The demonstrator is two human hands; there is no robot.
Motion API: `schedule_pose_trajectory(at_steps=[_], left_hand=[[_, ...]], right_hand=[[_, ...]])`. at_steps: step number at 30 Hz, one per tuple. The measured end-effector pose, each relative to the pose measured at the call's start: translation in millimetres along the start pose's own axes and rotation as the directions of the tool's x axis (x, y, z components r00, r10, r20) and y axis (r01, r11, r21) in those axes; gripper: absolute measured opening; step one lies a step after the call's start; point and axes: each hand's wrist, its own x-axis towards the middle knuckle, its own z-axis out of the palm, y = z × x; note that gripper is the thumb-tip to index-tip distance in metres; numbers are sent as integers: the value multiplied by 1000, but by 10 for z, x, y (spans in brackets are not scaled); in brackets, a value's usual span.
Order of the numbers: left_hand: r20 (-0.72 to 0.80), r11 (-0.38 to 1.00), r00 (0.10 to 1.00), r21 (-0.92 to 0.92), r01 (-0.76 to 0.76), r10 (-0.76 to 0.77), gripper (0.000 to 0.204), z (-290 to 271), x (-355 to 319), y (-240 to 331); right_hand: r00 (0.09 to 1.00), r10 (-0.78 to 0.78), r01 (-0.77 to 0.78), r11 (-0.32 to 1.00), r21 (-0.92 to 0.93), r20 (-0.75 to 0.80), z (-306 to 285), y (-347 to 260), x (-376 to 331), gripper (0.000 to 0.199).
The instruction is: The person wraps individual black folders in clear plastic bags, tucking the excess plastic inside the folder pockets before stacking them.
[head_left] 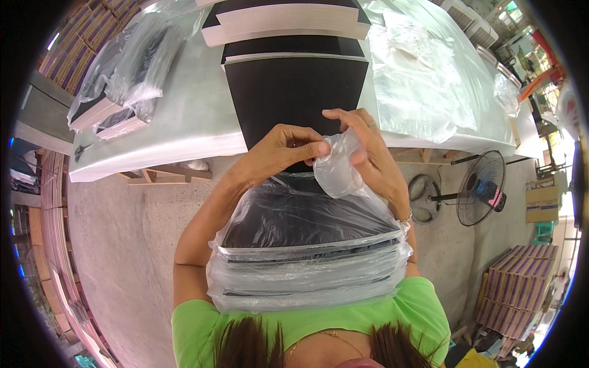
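Observation:
My left hand [279, 153] pinches the edge of a clear plastic bag [337, 168] between thumb and fingertips. Across from it, my right hand [371, 150] has its thumb and fingers spread apart, with the crumpled film lying against its palm side. Below both hands, a stack of black sheets wrapped in clear plastic [307, 270] rests close against my body, between my forearms. Just beyond my hands, a large black board [297, 86] reaches over the table's near edge. Any contact between the right fingertips and the film is partly hidden.
Stacks of black boards with white edges [288, 24] stand on the table [202, 116]. Plastic-wrapped packs [129, 80] and scissors [83, 150] lie left, loose clear plastic [423, 80] right. A standing fan [481, 189] and stacked cartons [518, 288] are on the floor at right.

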Motion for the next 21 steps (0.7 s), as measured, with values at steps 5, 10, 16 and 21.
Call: schedule_pose_trajectory(at_steps=[5,10,16,21], left_hand=[[-62,999,997,2,-36,37,23,18,-17,-70],[-36,992,997,-107,68,-72,23,-17,-10,-93],[104,872,991,-474,124,-85,20,-75,-26,-239],[-39,703,992,-709,59,-123,21,-140,-96,-242]], right_hand=[[1000,-14,14,989,-147,-4,93,-6,-16,43],[988,3,11,995,94,-151,138,222,-90,23],[928,204,73,721,689,-312,224,395,-85,17],[667,603,166,452,877,-437,-50,667,-296,17]])
